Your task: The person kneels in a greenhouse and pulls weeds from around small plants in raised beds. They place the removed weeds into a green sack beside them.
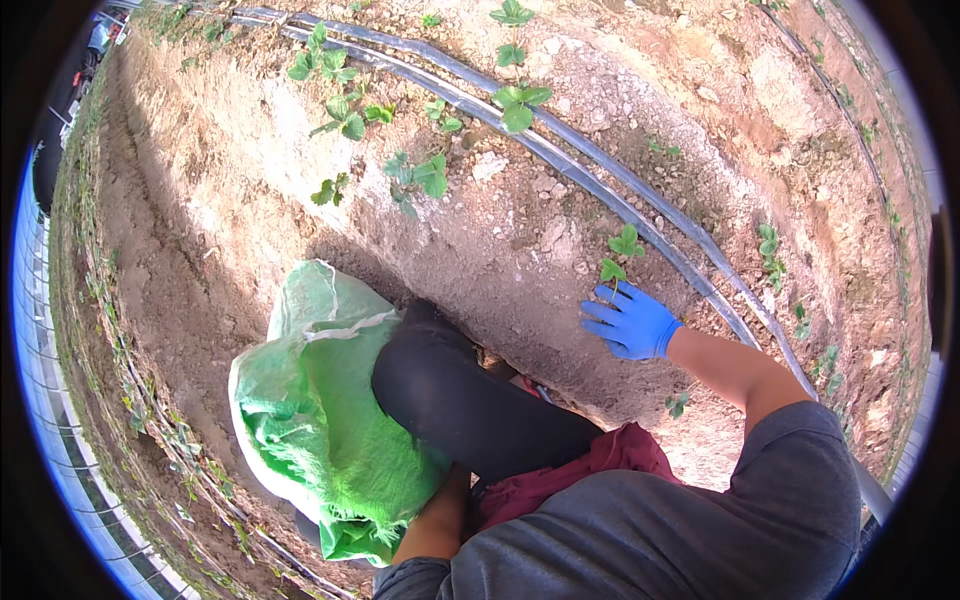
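My right hand (634,322), in a blue glove, rests low over the soil of a raised bed (510,262). Its fingers are spread, and nothing is plainly gripped. At the fingertips stands a small leafy seedling (619,251), strawberry-like, its stem reaching down beside the index finger. Against my bent leg (487,412) leans a green woven sack (337,420), its pale edge folded over. Only the forearm of my left arm (436,517) shows; the left hand is hidden behind the leg and sack.
Two dark drip-irrigation hoses (600,172) curve along the bed top. Similar seedlings (420,176) grow on this side, and others (771,255) stand beyond the hoses. A furrow (172,300) runs left of the sack, with another planted row (150,420) past it.
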The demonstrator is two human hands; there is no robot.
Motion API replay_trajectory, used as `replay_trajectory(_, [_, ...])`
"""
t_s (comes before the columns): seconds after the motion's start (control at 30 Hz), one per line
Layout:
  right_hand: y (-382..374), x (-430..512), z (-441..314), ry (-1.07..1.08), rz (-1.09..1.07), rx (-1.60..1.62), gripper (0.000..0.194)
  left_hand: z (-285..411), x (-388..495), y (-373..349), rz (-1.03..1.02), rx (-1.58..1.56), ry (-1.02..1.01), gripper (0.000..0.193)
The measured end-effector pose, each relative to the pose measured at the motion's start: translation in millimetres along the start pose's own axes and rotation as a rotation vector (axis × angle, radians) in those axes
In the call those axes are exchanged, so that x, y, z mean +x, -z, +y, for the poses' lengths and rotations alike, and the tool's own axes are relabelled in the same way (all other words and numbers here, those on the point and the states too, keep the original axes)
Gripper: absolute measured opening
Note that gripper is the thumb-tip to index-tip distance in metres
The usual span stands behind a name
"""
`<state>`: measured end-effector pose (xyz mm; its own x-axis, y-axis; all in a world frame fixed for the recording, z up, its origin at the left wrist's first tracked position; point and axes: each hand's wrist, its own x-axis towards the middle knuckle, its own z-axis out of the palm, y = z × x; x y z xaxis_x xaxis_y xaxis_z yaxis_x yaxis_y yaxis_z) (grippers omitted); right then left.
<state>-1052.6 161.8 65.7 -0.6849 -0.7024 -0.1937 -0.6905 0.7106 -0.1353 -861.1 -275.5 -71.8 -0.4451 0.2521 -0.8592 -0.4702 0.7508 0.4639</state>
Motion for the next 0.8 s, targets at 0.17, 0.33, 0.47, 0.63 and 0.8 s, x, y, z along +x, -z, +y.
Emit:
replay_trajectory(0.17, [3.0,5.8,-1.8,-0.013,-0.045,-0.028,0.06,12.5,4.2,26.5,0.04,-0.121,0.094,0.043])
replay_trajectory(0.33, [-2.6,10.0,-1.7,-0.034,-0.064,-0.051,0.056,-8.4,-0.3,49.9,0.069,-0.229,0.209,0.043])
replay_trajectory(0.47, [-8.3,11.3,0.4,-0.02,-0.062,-0.065,0.052,-28.2,-15.5,64.4,0.076,-0.281,0.315,0.043])
replay_trajectory(0.63, [-13.2,11.8,4.8,-0.006,-0.057,-0.034,0.05,-47.7,-35.3,78.6,0.066,-0.323,0.399,0.044])
replay_trajectory(0.8, [-13.0,12.7,3.3,-0.013,-0.028,-0.031,0.052,-64.9,-60.0,93.1,0.085,-0.316,0.438,0.044])
